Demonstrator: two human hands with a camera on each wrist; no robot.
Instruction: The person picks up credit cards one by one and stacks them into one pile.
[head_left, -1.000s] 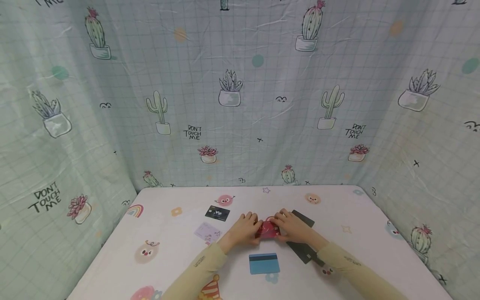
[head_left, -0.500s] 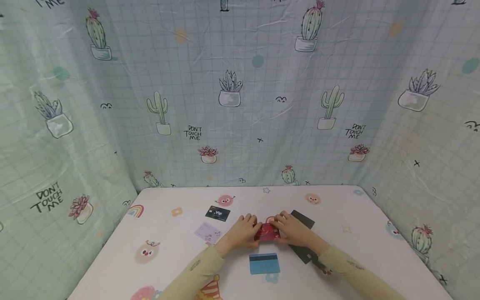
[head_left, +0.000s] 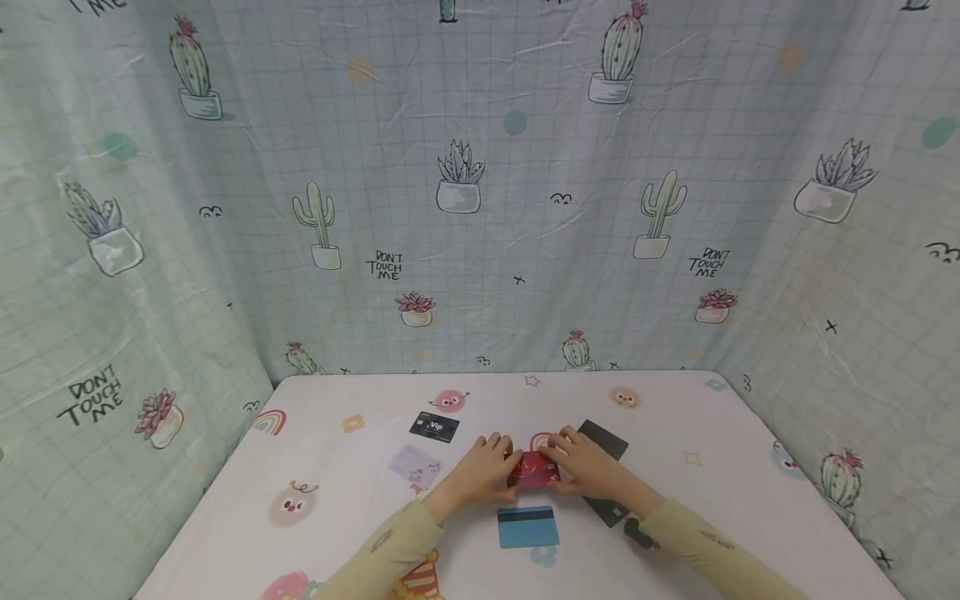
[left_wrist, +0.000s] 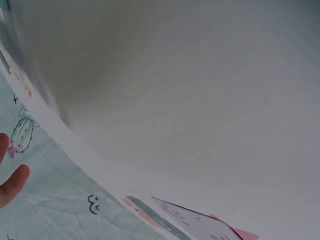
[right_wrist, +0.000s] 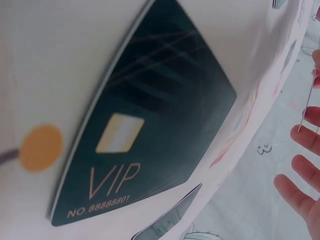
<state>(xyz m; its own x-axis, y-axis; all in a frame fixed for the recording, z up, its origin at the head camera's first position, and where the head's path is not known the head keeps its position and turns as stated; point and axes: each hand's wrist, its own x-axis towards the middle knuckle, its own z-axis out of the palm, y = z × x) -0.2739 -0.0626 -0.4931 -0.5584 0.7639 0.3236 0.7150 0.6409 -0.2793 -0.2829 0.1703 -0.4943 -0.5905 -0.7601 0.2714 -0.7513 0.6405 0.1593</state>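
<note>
A red bank card is held between both hands near the middle of the table. My left hand pinches its left end, thumb at the near side and fingers at the far side. At the opposite end, my right hand grips the card the same way. In the right wrist view the held card appears as a thin edge among the fingers. Only a couple of left fingertips show in the left wrist view. A blue card with a dark stripe lies just in front of the hands.
Left of the hands lie a black VIP card and a pale purple card. Dark green cards lie around the right hand, partly covered by that arm; a VIP card looms close in the right wrist view. Printed curtains enclose the table.
Both hands have drawn the red card slightly toward the person. The right forearm has shifted, showing more of the dark card beside its sleeve. The other cards stay put.
</note>
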